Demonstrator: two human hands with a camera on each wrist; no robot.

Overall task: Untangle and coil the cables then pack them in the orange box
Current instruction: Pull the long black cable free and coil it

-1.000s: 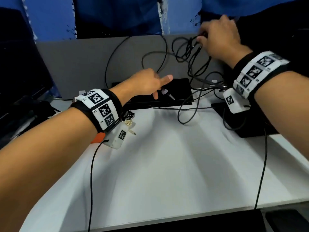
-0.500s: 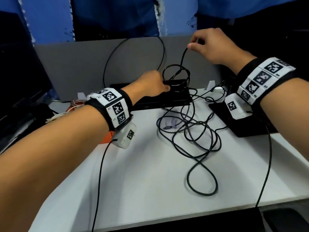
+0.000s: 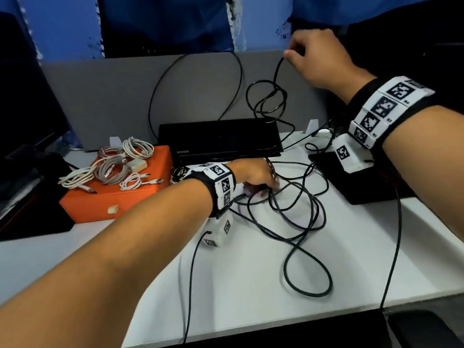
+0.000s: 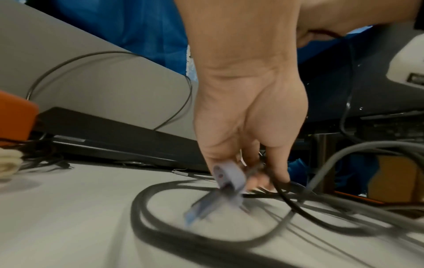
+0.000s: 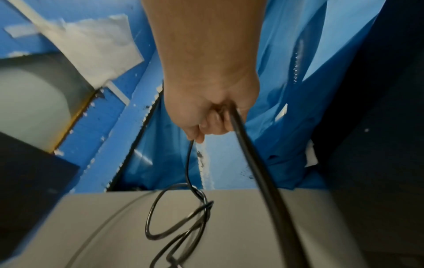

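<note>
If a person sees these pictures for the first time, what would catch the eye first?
Probably the tangled black cable, sprawled in loops on the white table. The right hand pinches one strand and lifts it high at the back, while the left hand holds a lilac connector low in the tangle. At the left, pale coiled cables lie on the orange box.

White table (image 3: 251, 285), grey partition (image 3: 113, 96), blue wall (image 3: 62, 26).

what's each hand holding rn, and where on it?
Right hand pinches the black cable at a raised stretch near the top of the tangle. Left hand grips a blurred lavender piece with cable at the table; the exact part cannot be told.
</note>
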